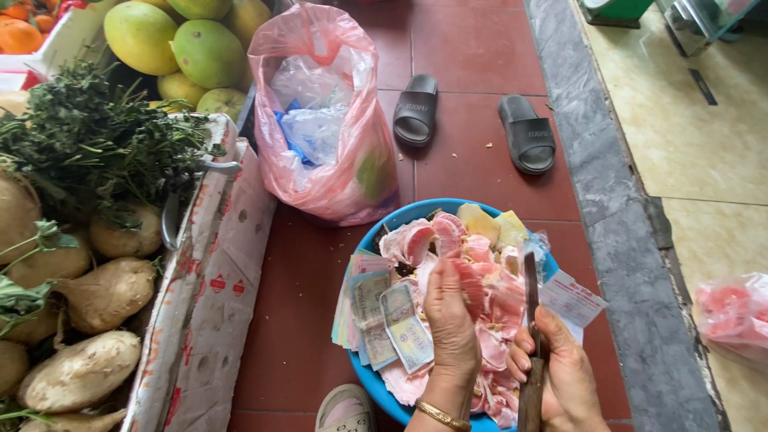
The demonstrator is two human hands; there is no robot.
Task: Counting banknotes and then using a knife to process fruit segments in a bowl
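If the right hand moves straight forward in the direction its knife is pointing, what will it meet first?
The right hand holds a knife whose blade points up the picture. Going straight on, it would probably first meet the pink fruit pieces in the blue bowl, then the yellow pieces at the far rim. Depth is unclear.

The left hand (450,316) reaches up from six o'clock, back toward the camera, fingers curled together and pointing to twelve o'clock, with a gold bangle round the wrist. The right hand (560,376) sits just beside it at three o'clock, lower, fingers wrapped in a closed fist, thumb lying on top.
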